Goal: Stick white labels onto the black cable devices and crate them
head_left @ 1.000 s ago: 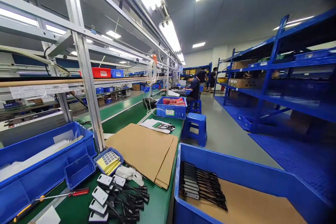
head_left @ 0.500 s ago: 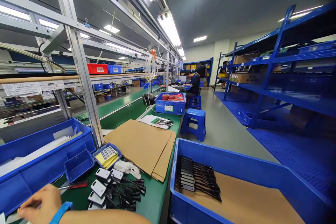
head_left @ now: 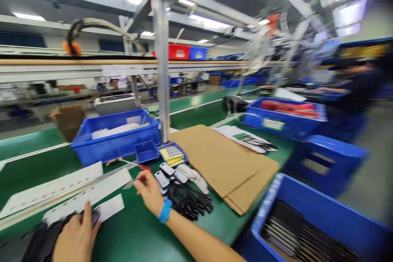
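My left hand (head_left: 75, 233) lies over a row of black parts (head_left: 38, 239) at the bottom left, with a dark piece between thumb and index finger. The white strips with dark marks (head_left: 89, 192) lie just beyond it. My right hand (head_left: 150, 192), with a blue wristband, pinches a small thin pale piece (head_left: 129, 184) above the green bench. Right beside that hand is a pile of white-and-black devices with black cables (head_left: 187, 198). A red-handled screwdriver (head_left: 144, 167) lies just behind the fingers.
Behind stand a blue bin (head_left: 113, 145), a small blue tray (head_left: 146, 152) and a tray of yellow label sheets (head_left: 172, 155). Cardboard sheets (head_left: 221, 163) cover the bench middle. A large blue bin (head_left: 325, 213) holds rows of black devices at right. A blurred person (head_left: 356, 86) is farther off.
The view has swung left. My right hand now holds a small pale piece over the bench beside the device pile. My left hand has come into view on the black parts.
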Available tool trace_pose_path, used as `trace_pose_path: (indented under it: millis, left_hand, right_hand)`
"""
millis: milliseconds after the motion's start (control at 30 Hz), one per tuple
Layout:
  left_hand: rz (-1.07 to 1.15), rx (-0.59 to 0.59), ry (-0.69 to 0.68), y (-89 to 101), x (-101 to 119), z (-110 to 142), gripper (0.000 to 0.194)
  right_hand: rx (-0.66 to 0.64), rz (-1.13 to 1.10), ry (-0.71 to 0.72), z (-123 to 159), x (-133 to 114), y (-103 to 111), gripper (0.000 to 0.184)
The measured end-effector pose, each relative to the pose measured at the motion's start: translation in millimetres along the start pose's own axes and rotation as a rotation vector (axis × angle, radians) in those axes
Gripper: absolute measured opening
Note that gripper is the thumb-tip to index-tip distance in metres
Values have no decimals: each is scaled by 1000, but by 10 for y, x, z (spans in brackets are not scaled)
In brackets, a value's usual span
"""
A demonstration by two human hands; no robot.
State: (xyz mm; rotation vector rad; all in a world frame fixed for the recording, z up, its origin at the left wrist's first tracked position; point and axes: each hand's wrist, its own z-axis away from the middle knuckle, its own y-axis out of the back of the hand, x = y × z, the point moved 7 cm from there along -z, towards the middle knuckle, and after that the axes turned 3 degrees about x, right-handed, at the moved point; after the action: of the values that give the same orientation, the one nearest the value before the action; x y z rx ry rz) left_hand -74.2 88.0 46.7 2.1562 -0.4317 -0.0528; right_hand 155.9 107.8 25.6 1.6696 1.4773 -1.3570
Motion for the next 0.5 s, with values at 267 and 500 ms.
trace_pose_path:
  millis: [267,500]
  left_hand:
    - [892,-388,595,-51,352,111,51]
    - [1662,-536,930,-434,588,490,52]
  right_hand:
    - [-109,-255,-151,204,9,-11,19]
    - [-102,-242,-302,274,68,43,22]
